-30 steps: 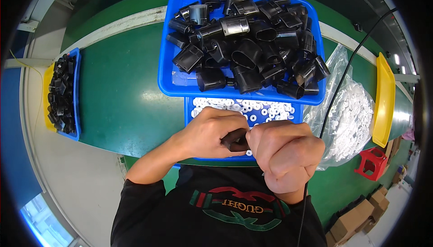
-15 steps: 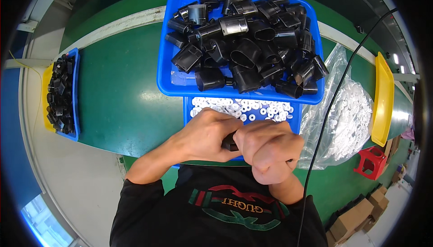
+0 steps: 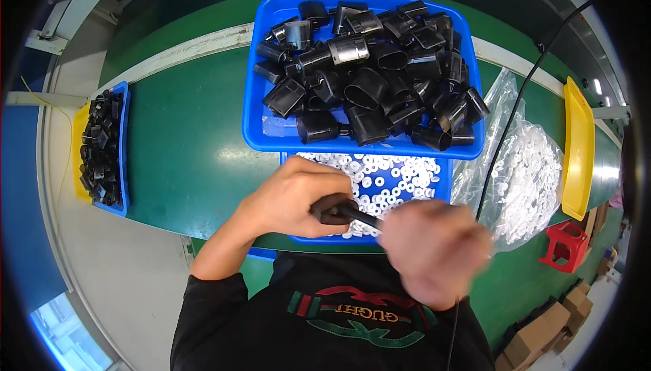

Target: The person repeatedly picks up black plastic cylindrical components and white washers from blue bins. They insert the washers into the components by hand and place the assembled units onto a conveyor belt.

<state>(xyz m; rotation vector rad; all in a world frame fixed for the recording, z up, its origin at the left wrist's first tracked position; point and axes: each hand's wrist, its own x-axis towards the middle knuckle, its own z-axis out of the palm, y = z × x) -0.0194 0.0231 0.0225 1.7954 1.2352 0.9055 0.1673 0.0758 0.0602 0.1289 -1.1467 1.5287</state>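
Note:
My left hand (image 3: 295,198) is closed round a black plastic part (image 3: 330,209), whose open end faces to the right. A thin black rod (image 3: 363,217) runs from this part to my right hand (image 3: 437,252), a motion-blurred fist closed on the rod's other end. Whether the rod is a separate tool or belongs to the part, I cannot make out. Below my hands lies a blue tray (image 3: 434,200) with many small white ring washers (image 3: 380,181). Just beyond it, a larger blue tray (image 3: 249,110) is heaped with black plastic housings (image 3: 366,89).
A clear bag of white rings (image 3: 525,181) lies to the right, beside a yellow tray (image 3: 578,147). A black cable (image 3: 498,140) hangs across the right side. At the far left stands a blue tray (image 3: 125,147) of black parts. A red stool (image 3: 566,245) is at the right.
My right hand has pulled away from my left, to the right and toward me, exposing the black rod between them. More of the white rings shows now.

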